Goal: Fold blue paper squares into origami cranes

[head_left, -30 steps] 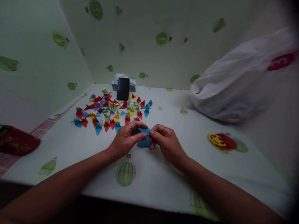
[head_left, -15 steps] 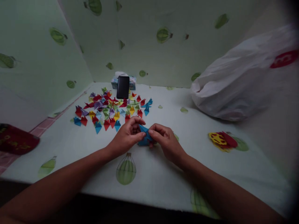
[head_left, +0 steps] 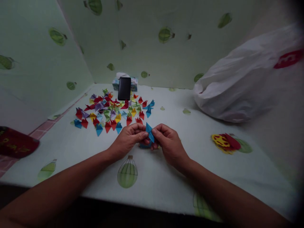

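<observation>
Between my two hands is a small folded piece of blue origami paper, held upright with its pointed tip up. My left hand pinches it from the left with thumb and fingers. From the right, my right hand grips its other side between thumb and forefinger. Below the fingers, more blue paper shows on the table, mostly hidden by the hands. Just beyond my left hand lie many folded paper cranes in red, blue, yellow, green and purple.
A black phone leans on a tissue box behind the cranes. At the right rest a white plastic bag and yellow and red cutouts. A dark red object sits at the left edge of the table.
The blue paper has been turned between my fingers, from a wide slanted shape to a narrow upright one. Both hands stay in nearly the same place.
</observation>
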`<action>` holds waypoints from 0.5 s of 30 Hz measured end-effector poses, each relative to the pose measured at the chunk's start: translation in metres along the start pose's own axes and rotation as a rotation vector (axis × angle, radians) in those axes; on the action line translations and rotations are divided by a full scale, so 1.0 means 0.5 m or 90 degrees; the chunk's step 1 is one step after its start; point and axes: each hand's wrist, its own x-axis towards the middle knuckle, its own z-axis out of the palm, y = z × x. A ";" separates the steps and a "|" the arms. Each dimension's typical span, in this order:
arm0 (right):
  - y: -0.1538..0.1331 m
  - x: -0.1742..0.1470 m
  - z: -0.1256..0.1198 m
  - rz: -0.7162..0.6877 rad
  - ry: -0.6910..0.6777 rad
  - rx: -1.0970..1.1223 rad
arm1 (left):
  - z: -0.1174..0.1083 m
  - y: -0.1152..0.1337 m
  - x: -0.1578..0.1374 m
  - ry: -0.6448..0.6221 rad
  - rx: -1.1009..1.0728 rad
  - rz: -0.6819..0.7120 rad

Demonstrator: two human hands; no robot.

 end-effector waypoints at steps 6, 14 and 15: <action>0.001 -0.002 0.004 0.010 0.003 0.029 | 0.006 0.003 -0.001 -0.001 0.004 -0.006; 0.001 0.002 0.002 0.012 -0.004 0.016 | 0.003 -0.003 0.000 0.017 0.013 -0.003; 0.002 0.002 0.002 0.013 -0.004 0.013 | 0.003 -0.004 0.000 0.018 0.018 -0.004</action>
